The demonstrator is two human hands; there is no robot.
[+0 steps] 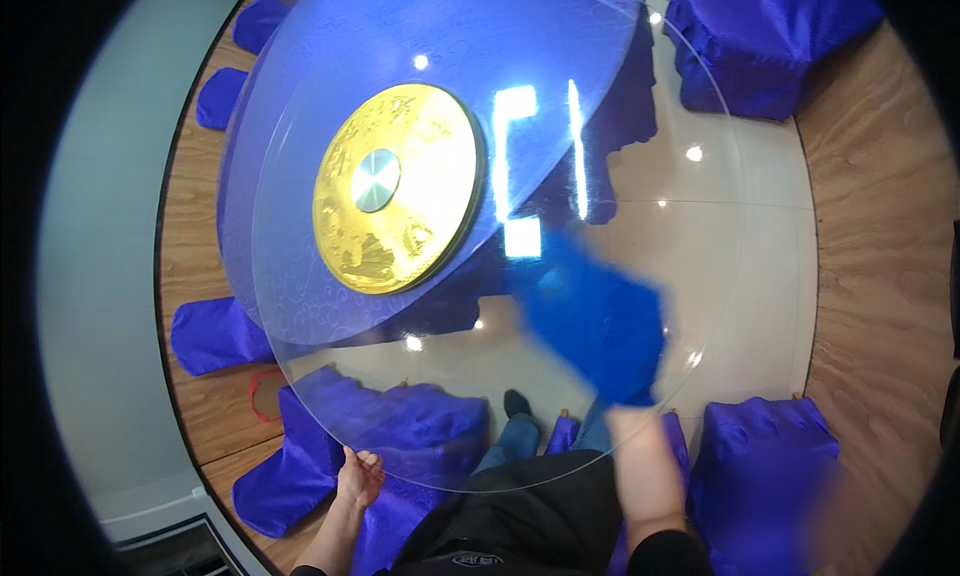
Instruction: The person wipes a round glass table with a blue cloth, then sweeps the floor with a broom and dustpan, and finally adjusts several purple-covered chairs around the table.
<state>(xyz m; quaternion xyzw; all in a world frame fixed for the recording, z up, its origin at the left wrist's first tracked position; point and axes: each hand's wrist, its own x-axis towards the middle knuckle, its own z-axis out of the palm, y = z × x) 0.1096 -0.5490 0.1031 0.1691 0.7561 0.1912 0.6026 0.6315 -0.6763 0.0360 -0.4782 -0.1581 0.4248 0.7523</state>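
Note:
A large round clear glass tabletop spreads before me and reaches past the edge of the blue-clothed round table on my side. Whether it lies level or tilted I cannot tell. My left hand grips its near left rim, thumb and fingers pinching the edge. A blurred blue cloth or mitt covers my right hand over the right part of the glass; the fingers are hidden, and only the wrist shows below it. Through the glass I see a gold patterned turntable base with a silver round hub.
Purple-covered chairs stand around: one at lower left, one at lower right, and one at upper right. Pale glossy floor tiles meet a wood-patterned surface at right. Bright lamp reflections cross the glass.

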